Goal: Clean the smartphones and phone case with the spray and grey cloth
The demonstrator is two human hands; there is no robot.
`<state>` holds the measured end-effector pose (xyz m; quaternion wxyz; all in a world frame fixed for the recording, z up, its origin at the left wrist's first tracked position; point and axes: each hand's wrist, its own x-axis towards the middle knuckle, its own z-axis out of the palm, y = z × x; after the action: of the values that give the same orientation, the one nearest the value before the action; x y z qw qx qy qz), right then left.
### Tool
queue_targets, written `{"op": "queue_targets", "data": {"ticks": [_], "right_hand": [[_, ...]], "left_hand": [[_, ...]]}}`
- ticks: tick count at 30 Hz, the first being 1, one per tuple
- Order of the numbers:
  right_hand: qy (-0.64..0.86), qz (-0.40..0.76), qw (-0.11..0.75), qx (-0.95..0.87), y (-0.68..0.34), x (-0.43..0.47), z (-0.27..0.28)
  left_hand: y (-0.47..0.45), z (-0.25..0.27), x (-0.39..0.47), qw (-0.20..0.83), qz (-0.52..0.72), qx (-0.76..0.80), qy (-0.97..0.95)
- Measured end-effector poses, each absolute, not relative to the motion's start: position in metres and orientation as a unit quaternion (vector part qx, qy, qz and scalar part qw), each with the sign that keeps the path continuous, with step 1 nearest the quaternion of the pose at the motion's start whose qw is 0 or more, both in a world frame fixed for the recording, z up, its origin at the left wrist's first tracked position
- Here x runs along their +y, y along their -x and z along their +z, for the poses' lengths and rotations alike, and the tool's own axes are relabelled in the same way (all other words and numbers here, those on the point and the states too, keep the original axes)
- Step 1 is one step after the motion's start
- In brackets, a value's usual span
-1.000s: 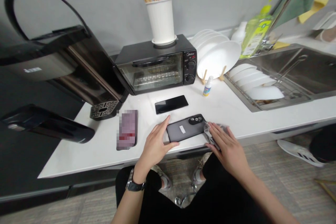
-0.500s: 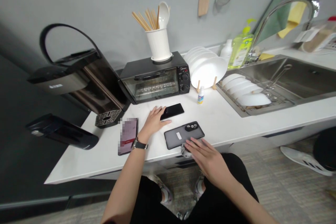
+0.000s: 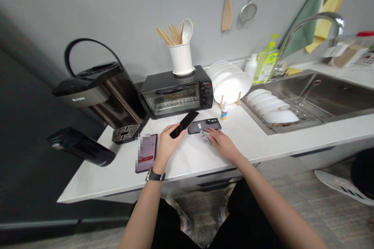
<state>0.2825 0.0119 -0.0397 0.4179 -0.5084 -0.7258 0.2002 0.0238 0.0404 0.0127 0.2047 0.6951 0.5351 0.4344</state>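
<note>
My left hand (image 3: 168,142) is wrapped round a black phone (image 3: 187,120), which tilts up off the white counter (image 3: 187,167) with its glossy dark side up. My right hand (image 3: 220,142) has its fingers closed on a crumpled grey cloth (image 3: 206,137). The cloth lies at the near edge of a dark grey cased phone or empty phone case (image 3: 195,127), I cannot tell which. That piece shows round camera openings or lenses and a white label. Left of my left hand lies another phone (image 3: 147,153) with a lit screen. A small bottle (image 3: 224,111) stands beyond my right hand.
Behind stand a toaster oven (image 3: 175,99) bearing a utensil holder (image 3: 181,59), and a plate rack with white plates (image 3: 232,87). A black drinks machine (image 3: 111,97) and a dark flask (image 3: 82,148) are left; the sink (image 3: 336,89) is right.
My left hand has taken hold of the black phone, lifted and turned it. My right hand and the cloth have moved away from me, and the grey piece now lies farther back.
</note>
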Motion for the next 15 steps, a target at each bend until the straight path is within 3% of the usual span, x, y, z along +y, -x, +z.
{"op": "queue_targets", "data": {"ticks": [2,8,15], "right_hand": [[0.507,0.219,0.446,-0.704,-0.284,0.019,-0.033],[0.530,0.260,0.491,-0.641,-0.284,-0.004,-0.035],[0.623,0.238,0.442,-0.600,-0.296,-0.025,-0.043]], "left_hand": [[-0.025,0.017,0.026,0.350,0.422,0.519,-0.656],[-0.043,0.005,-0.004,0.611,0.300,0.453,-0.575],[-0.048,-0.014,-0.009,0.497,0.352,0.462,-0.645]]}}
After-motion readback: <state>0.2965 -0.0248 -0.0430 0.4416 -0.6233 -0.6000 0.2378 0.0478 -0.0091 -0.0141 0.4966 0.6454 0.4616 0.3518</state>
